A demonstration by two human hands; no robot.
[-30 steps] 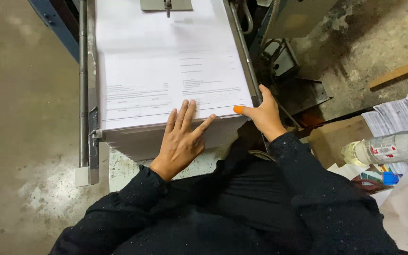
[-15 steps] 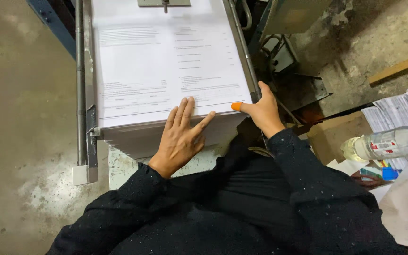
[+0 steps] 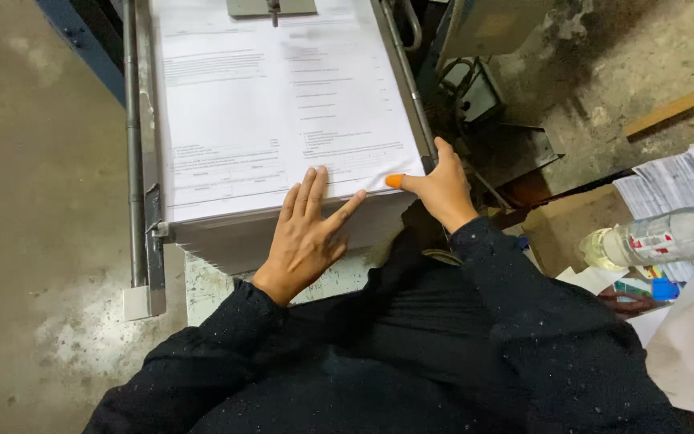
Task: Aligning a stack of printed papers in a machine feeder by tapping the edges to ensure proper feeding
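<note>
I am resting my left hand (image 3: 307,233) flat and open on the near edge of a thick stack of printed sheets (image 3: 283,112), fingers spread and pointing toward twelve o'clock, the palm hanging over the stack's front face; it is gripping nothing, only pressing down. My right hand (image 3: 442,186) is sitting at the stack's near right corner, at about three o'clock from the left hand and just beside it; the thumb, wearing an orange rubber fingertip (image 3: 395,181), is reaching toward nine o'clock and touching the corner of the top sheet, where the paper is lifting slightly, while one finger is pointing up along the metal side rail (image 3: 403,80). Whether the remaining fingers are curling under the corner I cannot tell, since the back of the hand is hiding them. The stack is lying in a machine tray, filling the view from the middle up to twelve o'clock, with a grey metal guide rail (image 3: 132,145) running along its left side at nine o'clock and a small metal clamp plate (image 3: 271,6) sitting on the top sheet at the far edge. My black sleeves (image 3: 524,321) are filling the six o'clock part of the view. At three o'clock, well apart from the stack, a clear plastic bottle (image 3: 660,237) is lying on its side on loose printed papers (image 3: 668,181), next to a brown cardboard box (image 3: 564,225). The concrete floor (image 3: 34,201) is stretching away at nine o'clock.
</note>
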